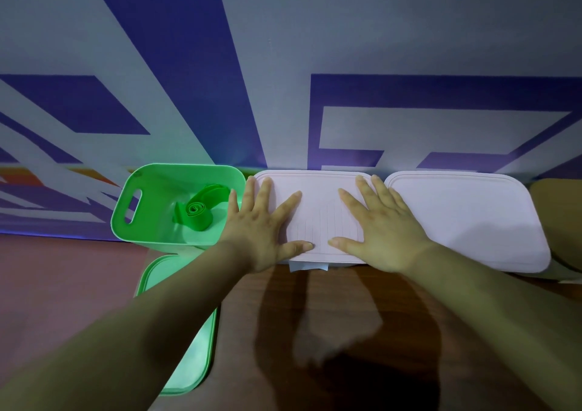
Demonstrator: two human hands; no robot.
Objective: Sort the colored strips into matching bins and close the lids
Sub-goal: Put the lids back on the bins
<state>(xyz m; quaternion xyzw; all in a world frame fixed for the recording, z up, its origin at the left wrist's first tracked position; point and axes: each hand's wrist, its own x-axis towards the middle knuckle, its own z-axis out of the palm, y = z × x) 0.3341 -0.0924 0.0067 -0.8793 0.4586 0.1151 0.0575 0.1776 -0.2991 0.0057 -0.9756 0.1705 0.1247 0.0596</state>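
Note:
Both my hands lie flat, fingers spread, on the pale pink lid of the middle bin. My left hand presses its left half and my right hand its right half. To the left stands an open green bin with curled green strips inside. Its green lid lies on the table in front of it, partly under my left forearm. A second pale pink lid covers the bin on the right.
The bins stand in a row against a wall with a blue and white pattern. The brown wooden table stretches toward me. A small pale label shows under the middle lid's front edge.

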